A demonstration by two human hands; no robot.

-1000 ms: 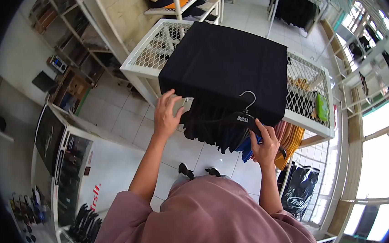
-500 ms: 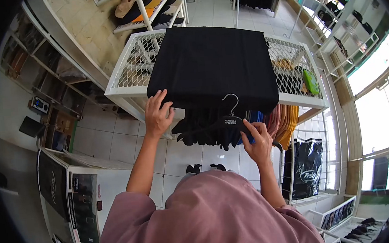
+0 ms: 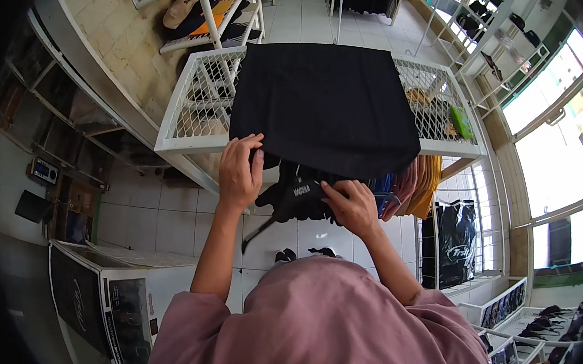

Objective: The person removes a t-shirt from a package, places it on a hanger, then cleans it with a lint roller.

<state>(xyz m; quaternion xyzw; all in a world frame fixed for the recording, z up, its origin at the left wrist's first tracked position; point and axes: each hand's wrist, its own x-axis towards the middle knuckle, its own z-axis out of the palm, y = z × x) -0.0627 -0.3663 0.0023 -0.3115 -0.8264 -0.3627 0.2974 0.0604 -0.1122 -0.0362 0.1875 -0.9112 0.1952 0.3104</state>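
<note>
A black cloth (image 3: 326,104), perhaps a folded garment, lies flat over the white mesh-topped rack, its front edge hanging down. My left hand (image 3: 240,174) pinches the cloth's front left corner. In my right hand (image 3: 352,206) is a black clothes hanger (image 3: 306,190) with pale lettering, gripped near its middle. The hanger is tilted just below the cloth's front edge, one arm pointing down to the left. Its metal hook shows to the right of my right hand. Part of the hanger is hidden by my fingers.
The white rack (image 3: 196,143) carries a green packet (image 3: 461,122) at its right end. Coloured garments (image 3: 419,189) hang beneath it. A shelf of caps (image 3: 186,12) stands behind left, a black printed bag (image 3: 458,241) at right, and a white cabinet (image 3: 165,277) at left.
My right hand has moved left with the hanger, which has turned so its hook points right. The cloth's front left edge has been drawn aside, and my left hand has shifted slightly right.
</note>
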